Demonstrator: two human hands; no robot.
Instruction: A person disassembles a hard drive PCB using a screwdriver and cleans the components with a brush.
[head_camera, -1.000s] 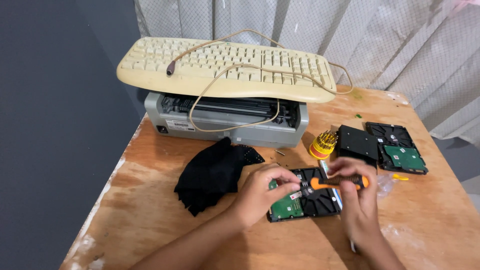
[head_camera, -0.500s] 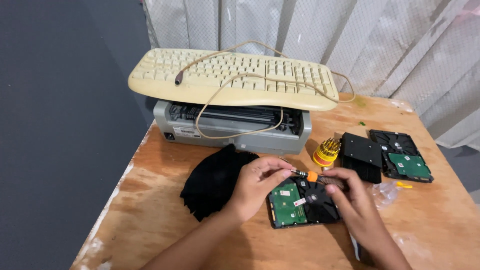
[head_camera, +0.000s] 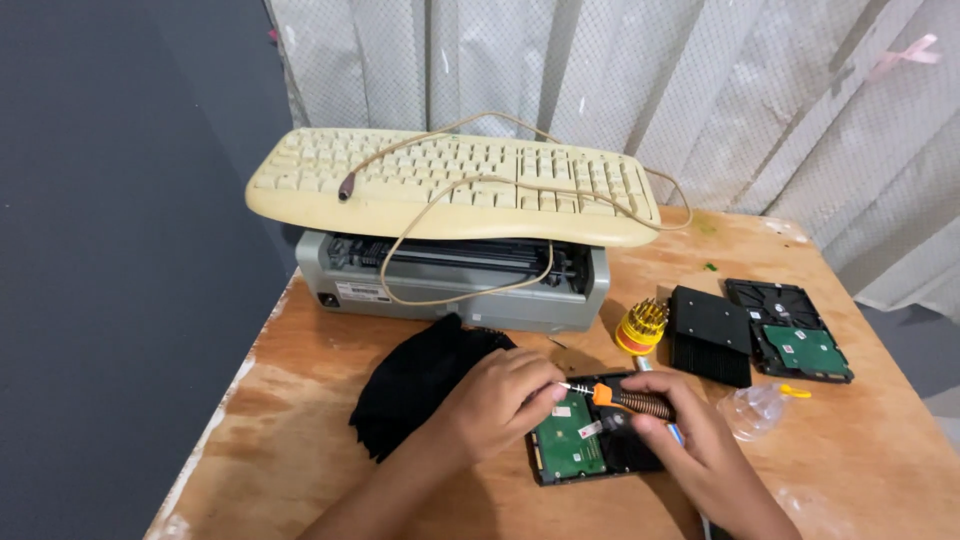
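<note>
While the right hand (head_camera: 700, 450) grips an orange-collared screwdriver (head_camera: 625, 400), its tip meets the left hand (head_camera: 500, 400) fingertips. Both hover over the hard drive (head_camera: 580, 445) lying on the worktop (head_camera: 300, 440).

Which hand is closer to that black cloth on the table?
Left. The left hand lies right at the edge of the black cloth, seemingly touching it. The right hand sits farther off, beyond the hard drive, holding the orange-and-black screwdriver.
</note>
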